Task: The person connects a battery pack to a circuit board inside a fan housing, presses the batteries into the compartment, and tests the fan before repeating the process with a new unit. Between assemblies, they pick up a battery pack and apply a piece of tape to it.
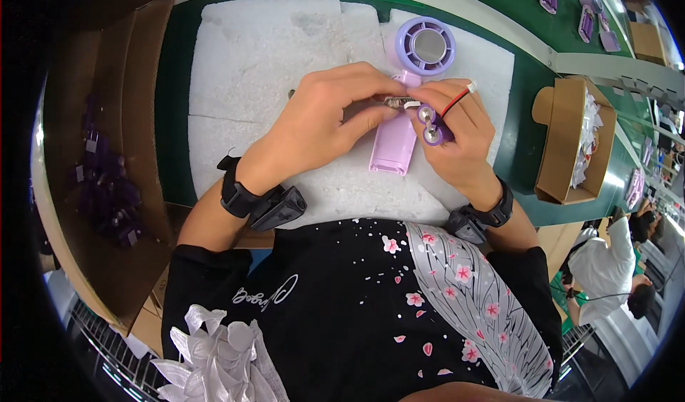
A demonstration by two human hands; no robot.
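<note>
A small handheld fan with a round lilac head (pixel 407 46) and an open pink handle shell (pixel 392 145) lies on the white foam sheet. My left hand (pixel 325 113) pinches a small circuit board (pixel 397 103) at the top of the handle, between thumb and fingertips. From the other side, my right hand (pixel 460 134) reaches in with its fingertips by the board. The right hand's fingers also hold a pair of purple battery cells (pixel 433 125), silvery ends showing. A red and black wire (pixel 454 103) with a white plug (pixel 471 86) rises over that hand.
White foam (pixel 250 66) covers the green bench. A deep cardboard box (pixel 135 152) with purple pieces stands on the left. At right, a smaller carton (pixel 564 145) holds white parts. More fan pieces (pixel 589 16) lie beyond the rail. A person (pixel 603 273) works at far right.
</note>
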